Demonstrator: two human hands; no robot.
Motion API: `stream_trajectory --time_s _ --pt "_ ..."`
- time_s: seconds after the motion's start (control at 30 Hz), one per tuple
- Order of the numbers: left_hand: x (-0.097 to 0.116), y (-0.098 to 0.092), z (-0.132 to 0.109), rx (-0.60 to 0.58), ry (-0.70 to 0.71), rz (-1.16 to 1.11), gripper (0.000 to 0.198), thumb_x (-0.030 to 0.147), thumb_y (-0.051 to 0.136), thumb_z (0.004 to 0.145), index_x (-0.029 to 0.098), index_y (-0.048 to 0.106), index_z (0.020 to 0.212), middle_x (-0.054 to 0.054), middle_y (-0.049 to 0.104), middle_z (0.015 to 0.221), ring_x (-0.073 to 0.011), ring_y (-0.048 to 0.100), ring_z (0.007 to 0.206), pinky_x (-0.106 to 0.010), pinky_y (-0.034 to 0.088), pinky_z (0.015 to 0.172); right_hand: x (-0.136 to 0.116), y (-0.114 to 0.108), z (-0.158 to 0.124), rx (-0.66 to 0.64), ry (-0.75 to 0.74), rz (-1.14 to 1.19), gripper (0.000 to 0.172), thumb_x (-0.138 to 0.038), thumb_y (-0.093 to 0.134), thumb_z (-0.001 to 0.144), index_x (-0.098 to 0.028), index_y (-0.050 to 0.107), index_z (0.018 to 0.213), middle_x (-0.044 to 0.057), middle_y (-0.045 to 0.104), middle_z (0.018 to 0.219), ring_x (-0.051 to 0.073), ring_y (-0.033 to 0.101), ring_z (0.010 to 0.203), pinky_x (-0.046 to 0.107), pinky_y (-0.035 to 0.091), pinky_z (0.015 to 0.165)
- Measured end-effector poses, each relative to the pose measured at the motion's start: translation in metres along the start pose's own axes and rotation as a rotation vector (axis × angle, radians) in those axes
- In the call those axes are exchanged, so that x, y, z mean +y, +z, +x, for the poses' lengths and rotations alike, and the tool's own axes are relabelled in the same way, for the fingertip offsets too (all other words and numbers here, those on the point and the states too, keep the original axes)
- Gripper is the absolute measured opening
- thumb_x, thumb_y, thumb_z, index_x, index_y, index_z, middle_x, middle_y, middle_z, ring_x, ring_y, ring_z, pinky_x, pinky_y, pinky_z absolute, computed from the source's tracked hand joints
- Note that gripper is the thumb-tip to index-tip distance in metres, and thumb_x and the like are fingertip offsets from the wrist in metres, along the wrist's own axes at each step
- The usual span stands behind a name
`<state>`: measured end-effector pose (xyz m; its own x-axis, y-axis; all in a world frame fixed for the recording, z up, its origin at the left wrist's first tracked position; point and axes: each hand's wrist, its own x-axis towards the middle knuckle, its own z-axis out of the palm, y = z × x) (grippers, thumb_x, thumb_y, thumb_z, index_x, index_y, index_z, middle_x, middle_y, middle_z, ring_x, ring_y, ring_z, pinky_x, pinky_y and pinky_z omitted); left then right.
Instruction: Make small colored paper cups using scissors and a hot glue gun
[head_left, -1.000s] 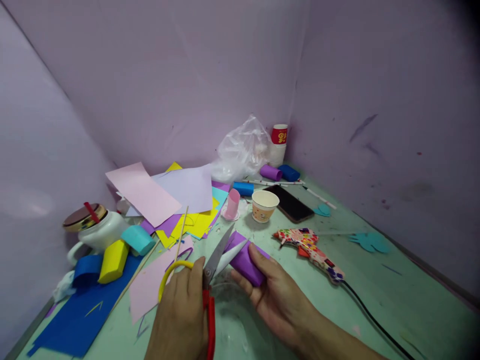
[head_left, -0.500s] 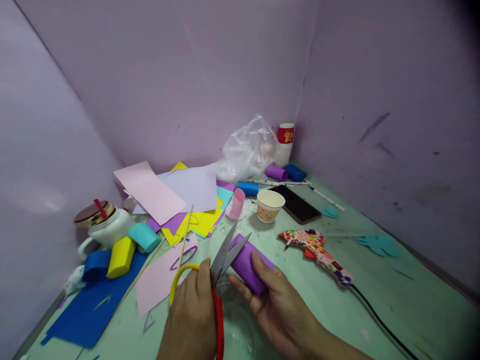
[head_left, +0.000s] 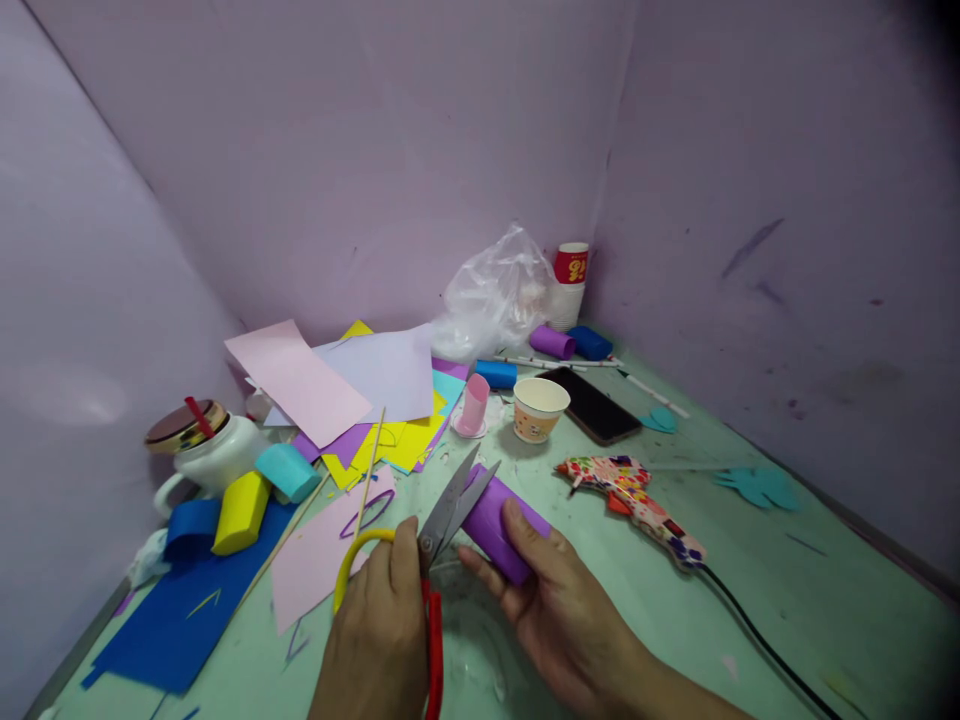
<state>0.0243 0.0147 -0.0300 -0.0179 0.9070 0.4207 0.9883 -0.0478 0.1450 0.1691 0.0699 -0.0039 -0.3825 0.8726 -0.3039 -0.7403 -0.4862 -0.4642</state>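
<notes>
My left hand [head_left: 386,620] grips a pair of scissors [head_left: 442,525] with one yellow and one red handle loop. The blades are partly apart and point up and to the right, at the upper left end of a purple paper tube [head_left: 502,525]. My right hand [head_left: 559,610] holds that tube at a slant, thumb on top and fingers beneath. Whether the blades touch the tube's edge, I cannot tell. Behind the hands stand a small paper cup [head_left: 540,412] and a pink tube [head_left: 472,405] on a round pink base.
A glue gun [head_left: 630,505] with a black cord lies right. Behind are a phone [head_left: 592,405], a plastic bag [head_left: 495,290] and stacked cups [head_left: 570,285]. Left are coloured paper sheets [head_left: 382,370], a white mug [head_left: 221,460], a yellow tube [head_left: 241,512] and blue sheet [head_left: 187,610].
The scissors have shifted slightly left, their blades still partly apart. The purple tube stays in my right hand with hardly any movement.
</notes>
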Motion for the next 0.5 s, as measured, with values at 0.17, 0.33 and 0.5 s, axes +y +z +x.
stream_trajectory --time_s 0.17,0.33,0.5 --pt "-0.0016 0.0020 -0.0027 0.003 0.011 -0.011 0.044 0.007 0.041 0.082 0.019 0.045 0.125 -0.009 0.063 0.092 -0.0240 0.064 0.084 -0.036 0.052 0.073 0.0017 0.0001 -0.0008 -0.015 0.004 -0.008 0.024 -0.035 0.080 0.068 -0.019 0.076 0.084 0.003 0.075 0.089 0.013 0.067 0.075 0.023 0.057 0.070" --pt "-0.0024 0.0006 -0.0037 0.007 0.014 -0.056 0.043 0.009 0.038 0.084 0.018 0.047 0.124 -0.010 0.066 0.092 -0.0239 0.066 0.086 -0.034 0.053 0.073 0.0001 -0.0022 0.0019 -0.058 -0.031 -0.055 0.026 -0.039 0.079 0.068 -0.021 0.076 0.087 0.002 0.074 0.091 0.014 0.065 0.077 0.026 0.056 0.072" --pt "-0.0081 -0.0072 0.0004 -0.005 -0.119 -0.274 0.039 0.019 0.045 0.084 0.023 0.050 0.122 -0.007 0.068 0.094 -0.0245 0.067 0.088 -0.034 0.054 0.074 -0.0030 -0.0076 0.0067 -0.037 -0.161 -0.216 0.037 -0.048 0.077 0.067 -0.019 0.075 0.090 0.005 0.072 0.096 0.018 0.062 0.086 0.034 0.053 0.081"
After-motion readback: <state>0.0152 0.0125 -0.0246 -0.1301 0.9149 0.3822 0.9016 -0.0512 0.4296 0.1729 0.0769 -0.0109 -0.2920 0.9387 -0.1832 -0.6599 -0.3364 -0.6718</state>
